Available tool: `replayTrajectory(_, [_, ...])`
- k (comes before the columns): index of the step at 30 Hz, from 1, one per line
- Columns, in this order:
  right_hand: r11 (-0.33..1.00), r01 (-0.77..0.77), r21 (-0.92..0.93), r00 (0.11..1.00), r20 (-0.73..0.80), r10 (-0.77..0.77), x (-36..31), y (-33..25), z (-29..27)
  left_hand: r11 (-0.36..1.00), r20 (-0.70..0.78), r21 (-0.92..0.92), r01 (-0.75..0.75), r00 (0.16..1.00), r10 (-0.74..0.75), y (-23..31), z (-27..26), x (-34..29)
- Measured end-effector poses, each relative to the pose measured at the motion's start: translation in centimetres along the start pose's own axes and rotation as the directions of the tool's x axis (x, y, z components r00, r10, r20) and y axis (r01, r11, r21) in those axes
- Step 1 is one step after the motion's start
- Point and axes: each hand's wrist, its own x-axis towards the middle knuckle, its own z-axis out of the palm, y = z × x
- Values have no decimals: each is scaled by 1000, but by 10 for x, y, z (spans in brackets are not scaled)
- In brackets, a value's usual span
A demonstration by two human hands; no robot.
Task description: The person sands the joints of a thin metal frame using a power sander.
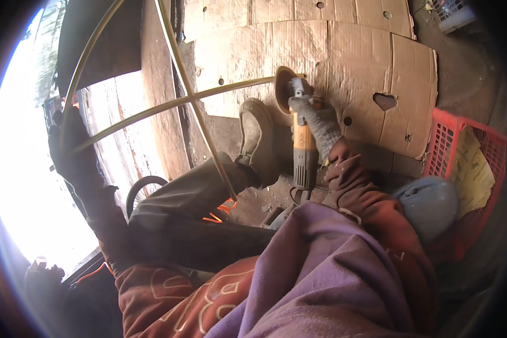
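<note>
My right hand, in a grey knitted glove, is wrapped round the front of a yellow-and-grey angle grinder. The grinder's disc stands close against the end of one bar of a brass-coloured metal frame; whether it touches, I cannot tell. At the far left my left hand, dark against the bright light, grips the metal frame where a curved bar and a straight bar come together. The frame's thin bars cross in mid-air above my bent leg.
Flattened cardboard with holes covers the floor ahead. A red plastic crate holding a paper sack stands at the right, beside a rounded blue-grey object. My shoe rests near the cardboard. An orange cord lies below the frame.
</note>
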Motion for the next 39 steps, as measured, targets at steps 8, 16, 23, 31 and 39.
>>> replayTrajectory(8, [976, 218, 8, 964, 157, -217, -29, -7, 60, 966, -5, -248, 73, 997, -77, 4, 4, 50])
replayTrajectory(16, [998, -57, 29, 989, 137, 53, -16, -14, 17, 593, 56, -778, 204, 964, -259, -52, 48, 41])
replayTrajectory(23, [730, 637, -247, 760, 360, -542, -35, 11, 70, 108, 323, -919, 380, 880, -349, -34, 26, 38])
replayTrajectory(31, [996, 80, 49, 990, 112, -85, -10, 3, 11, 993, 146, 102, -65, 988, 50, -27, 2, 1])
replayTrajectory(39, [985, 170, 19, 976, 136, -171, -43, 20, 70, 962, 254, 265, -71, 967, 2, -25, 10, -9])
